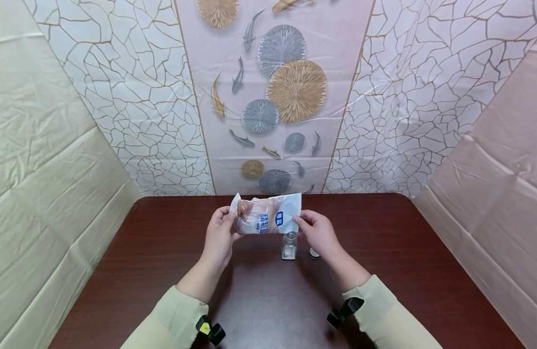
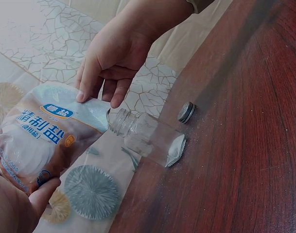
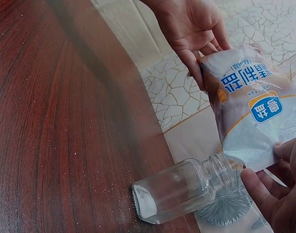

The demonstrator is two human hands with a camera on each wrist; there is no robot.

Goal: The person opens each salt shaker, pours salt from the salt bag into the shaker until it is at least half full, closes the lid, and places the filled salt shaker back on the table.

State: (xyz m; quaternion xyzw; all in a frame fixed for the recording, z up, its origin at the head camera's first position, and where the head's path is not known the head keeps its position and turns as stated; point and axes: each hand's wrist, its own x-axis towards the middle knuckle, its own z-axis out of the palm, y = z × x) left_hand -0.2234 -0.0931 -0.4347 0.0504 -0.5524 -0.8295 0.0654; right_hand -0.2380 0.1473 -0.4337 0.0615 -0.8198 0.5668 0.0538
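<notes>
A printed plastic bag of salt [image 1: 268, 215] is held between both hands, above the table. My left hand [image 1: 218, 235] grips its left end. At its right end, the thumb and fingers of my right hand [image 1: 318, 232] pinch the pale corner. A clear glass bottle [image 2: 150, 138] stands upright just under that end, without a cap. In both wrist views the bag's corner [image 3: 235, 153] is right at the bottle's mouth; whether they touch I cannot tell. White salt [image 3: 146, 200] covers the bottom of the bottle.
A round dark-rimmed cap [image 2: 186, 112] lies on the table to the right of the bottle, near my right hand. Fine white grains dot the dark reddish-brown tabletop [image 3: 65, 121]. Patterned cloth [image 1: 268, 97] hangs behind the table, with plain beige cloth [image 1: 41, 184] at the sides.
</notes>
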